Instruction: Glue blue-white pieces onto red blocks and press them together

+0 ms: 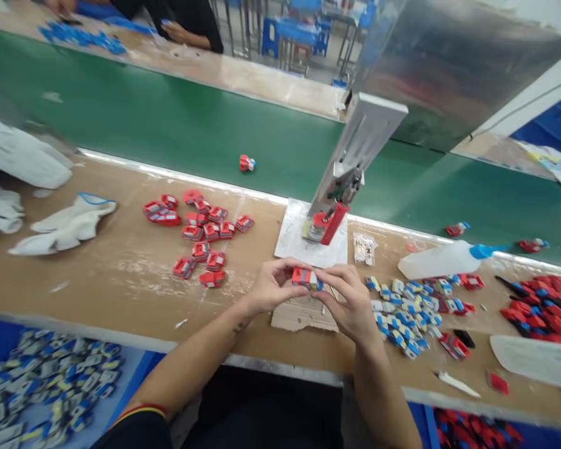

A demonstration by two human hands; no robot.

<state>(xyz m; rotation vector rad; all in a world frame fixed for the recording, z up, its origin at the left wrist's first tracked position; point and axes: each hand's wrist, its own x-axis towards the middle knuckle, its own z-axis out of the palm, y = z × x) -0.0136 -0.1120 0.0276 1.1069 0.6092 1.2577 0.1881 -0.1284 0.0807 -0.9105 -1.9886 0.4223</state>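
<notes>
My left hand (277,287) and my right hand (348,296) are both closed on a small red, grey and blue plastic toy vehicle (303,278), one at each end. Fingertips and thumbs pinch it above a piece of cardboard (303,313). Just beyond my hands stands a metal press fixture (339,187) with a red block at its lower end, on a white base plate (287,234). To the left lie several red plastic shells (211,231). Right of my right hand is a pile of blue, white and yellow pieces (406,315).
Across the back runs a green conveyor belt (168,112) carrying a few toy pieces. White gloves (70,224) lie left; a white squeeze bottle (437,260) and red parts (545,305) lie right. A blue bin (138,380) sits below left. Another person's hand (177,32) shows at the far bench.
</notes>
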